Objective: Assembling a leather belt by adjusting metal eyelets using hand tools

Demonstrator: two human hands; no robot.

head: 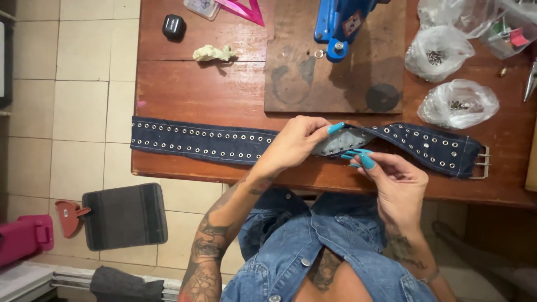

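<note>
Both hands pinch the studded denim belt (224, 141) lying across the wooden surface (190, 89); left hand (291, 142) folds it over, right hand (394, 182) grips the exposed underside, apparently for inspection.

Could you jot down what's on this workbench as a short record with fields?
Surface: wooden table
Main item: denim belt studded with metal eyelets, lying across the table
Buckle: metal buckle at the belt's right end
Left hand: pinching the belt's twisted middle
Right hand: fingertips under the same fold
Behind: blue press tool on a board
Right side: clear bags of small metal parts
</note>
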